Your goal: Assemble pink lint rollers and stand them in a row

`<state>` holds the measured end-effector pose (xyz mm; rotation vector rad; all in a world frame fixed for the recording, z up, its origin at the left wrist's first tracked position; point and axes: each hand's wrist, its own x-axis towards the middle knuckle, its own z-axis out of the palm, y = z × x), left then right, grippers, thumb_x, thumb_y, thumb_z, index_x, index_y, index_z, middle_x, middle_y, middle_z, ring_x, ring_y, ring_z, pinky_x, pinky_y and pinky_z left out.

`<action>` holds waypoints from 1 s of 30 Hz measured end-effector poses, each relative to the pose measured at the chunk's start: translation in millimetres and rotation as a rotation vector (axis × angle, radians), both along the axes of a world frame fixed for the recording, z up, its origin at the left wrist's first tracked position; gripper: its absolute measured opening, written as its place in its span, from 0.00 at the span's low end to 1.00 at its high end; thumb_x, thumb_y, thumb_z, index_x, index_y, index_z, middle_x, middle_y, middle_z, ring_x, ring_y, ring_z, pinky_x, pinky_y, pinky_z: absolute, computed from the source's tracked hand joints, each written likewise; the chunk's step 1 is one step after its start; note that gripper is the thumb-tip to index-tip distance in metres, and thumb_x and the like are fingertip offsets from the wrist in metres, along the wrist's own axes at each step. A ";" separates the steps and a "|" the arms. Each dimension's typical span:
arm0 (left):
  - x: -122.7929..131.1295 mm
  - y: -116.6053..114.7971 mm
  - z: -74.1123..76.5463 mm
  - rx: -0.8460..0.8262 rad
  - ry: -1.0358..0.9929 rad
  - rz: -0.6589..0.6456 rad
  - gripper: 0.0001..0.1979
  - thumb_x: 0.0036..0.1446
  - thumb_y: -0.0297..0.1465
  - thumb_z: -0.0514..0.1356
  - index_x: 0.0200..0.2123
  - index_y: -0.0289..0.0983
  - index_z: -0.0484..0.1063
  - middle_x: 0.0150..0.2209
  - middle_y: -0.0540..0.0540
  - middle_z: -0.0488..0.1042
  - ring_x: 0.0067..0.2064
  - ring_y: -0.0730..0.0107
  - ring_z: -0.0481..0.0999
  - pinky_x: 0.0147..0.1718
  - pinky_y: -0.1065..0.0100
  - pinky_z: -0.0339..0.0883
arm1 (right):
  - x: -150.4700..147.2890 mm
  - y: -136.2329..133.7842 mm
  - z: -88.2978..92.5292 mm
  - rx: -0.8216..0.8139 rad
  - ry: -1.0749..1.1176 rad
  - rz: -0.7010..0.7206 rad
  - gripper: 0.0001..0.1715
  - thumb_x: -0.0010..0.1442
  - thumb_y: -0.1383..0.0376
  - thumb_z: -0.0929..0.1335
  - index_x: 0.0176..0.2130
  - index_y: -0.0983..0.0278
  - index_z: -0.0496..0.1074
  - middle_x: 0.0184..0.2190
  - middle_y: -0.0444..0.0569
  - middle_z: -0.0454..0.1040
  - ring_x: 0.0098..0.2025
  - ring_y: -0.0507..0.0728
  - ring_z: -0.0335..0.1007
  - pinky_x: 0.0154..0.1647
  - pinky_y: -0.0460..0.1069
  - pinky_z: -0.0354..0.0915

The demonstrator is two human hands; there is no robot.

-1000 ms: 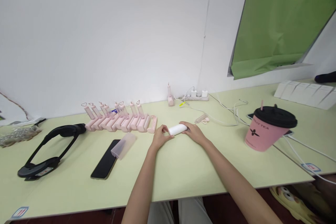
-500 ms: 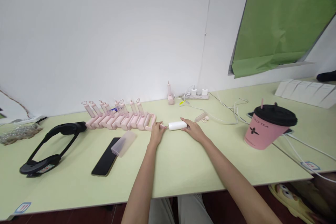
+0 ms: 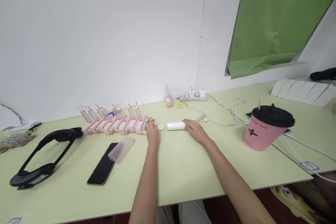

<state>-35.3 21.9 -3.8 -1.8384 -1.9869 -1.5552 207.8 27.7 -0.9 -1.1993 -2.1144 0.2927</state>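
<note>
A white cylinder lies on its side on the pale green table. My right hand rests at its right end, fingers curled against it. A small pink round cap lies just left of the cylinder. My left hand is left of the cap, its fingers at the right end of a row of pink handle pieces with clear tubes standing up from them. Whether the left fingers hold one of the pieces is hidden.
A clear plastic cover leans on a black phone. A black headset lies at the left. A pink cup with a black lid stands at the right among white cables. A power strip sits by the wall.
The left hand has left the white cylinder and moved left to the pink row. The pink cap now lies apart on the table. The right hand stays at the cylinder's right end.
</note>
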 end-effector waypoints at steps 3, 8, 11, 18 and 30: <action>4.6 -1.9 4.9 0.061 0.025 -0.043 0.14 0.58 0.29 0.43 0.45 0.36 0.62 0.45 0.40 0.60 0.49 0.62 0.63 0.46 0.60 0.59 | 11.3 -1.0 6.7 0.038 -0.056 -0.152 0.25 0.58 0.55 0.59 0.54 0.56 0.60 0.50 0.48 0.67 0.51 0.58 0.60 0.50 0.55 0.54; 30.0 -11.3 8.0 0.081 0.305 -0.238 0.20 0.54 0.34 0.52 0.50 0.36 0.58 0.53 0.38 0.56 0.54 0.56 0.56 0.51 0.54 0.53 | 26.3 -3.4 11.8 0.016 -0.143 -0.308 0.41 0.49 0.49 0.65 0.59 0.55 0.51 0.49 0.51 0.66 0.51 0.62 0.58 0.47 0.58 0.52; 45.7 -13.9 9.7 0.068 0.423 -0.350 0.26 0.53 0.36 0.54 0.54 0.37 0.53 0.57 0.38 0.52 0.58 0.56 0.52 0.53 0.54 0.49 | 34.1 -1.2 7.1 -0.075 -0.204 -0.240 0.32 0.42 0.50 0.69 0.48 0.54 0.67 0.45 0.50 0.67 0.48 0.63 0.59 0.45 0.57 0.53; 82.4 25.4 14.4 -0.001 0.614 -0.486 0.30 0.50 0.35 0.58 0.55 0.37 0.52 0.55 0.37 0.58 0.60 0.55 0.51 0.56 0.49 0.40 | 38.7 19.5 -16.3 -0.017 -0.013 -0.265 0.18 0.42 0.55 0.70 0.35 0.58 0.74 0.39 0.49 0.70 0.45 0.61 0.62 0.46 0.56 0.55; 107.2 8.2 -4.2 0.026 -0.066 -0.411 0.22 0.54 0.36 0.53 0.51 0.36 0.55 0.47 0.40 0.64 0.50 0.63 0.65 0.47 0.61 0.60 | 2.7 23.2 2.4 -0.096 0.805 -0.174 0.27 0.46 0.51 0.68 0.43 0.62 0.65 0.40 0.53 0.73 0.38 0.59 0.70 0.35 0.52 0.62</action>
